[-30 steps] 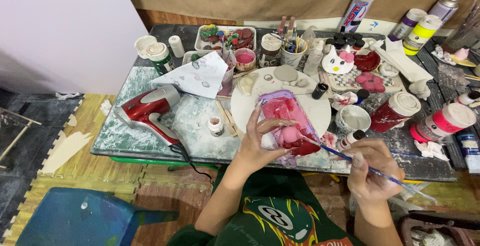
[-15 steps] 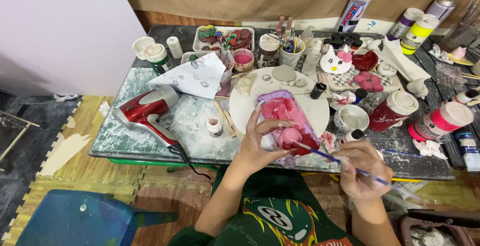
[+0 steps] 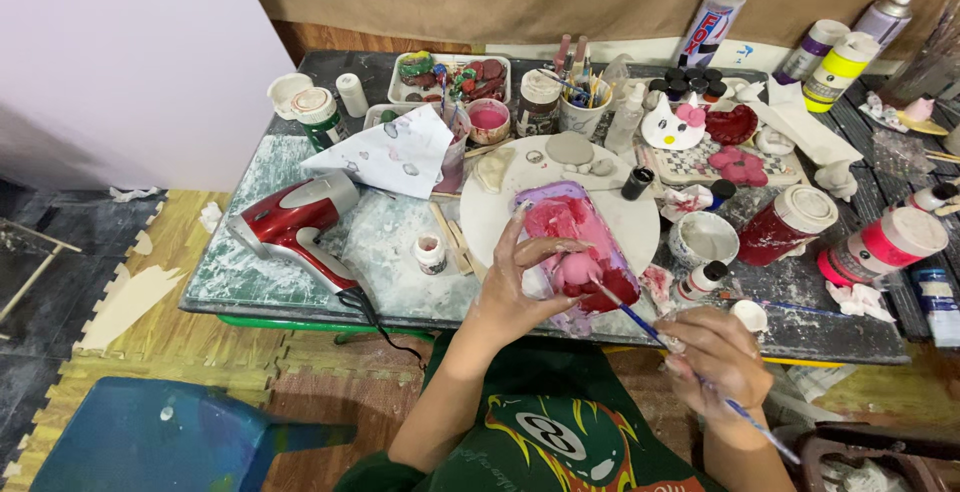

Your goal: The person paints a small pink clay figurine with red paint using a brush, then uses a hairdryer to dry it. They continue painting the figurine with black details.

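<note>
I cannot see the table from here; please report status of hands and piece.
Left hand holds pink clay piece over white round board. Right hand holds blue paintbrush, tip on piece. Nothing in the way.

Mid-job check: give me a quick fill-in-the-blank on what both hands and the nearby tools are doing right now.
1. The left hand holds a pink case above the round white ____.
2. The right hand holds a thin blue ____ whose tip touches the case.
3. The red hair dryer lies on the table to the ____ of the left hand.

Missing words: plate; paintbrush; left
</note>
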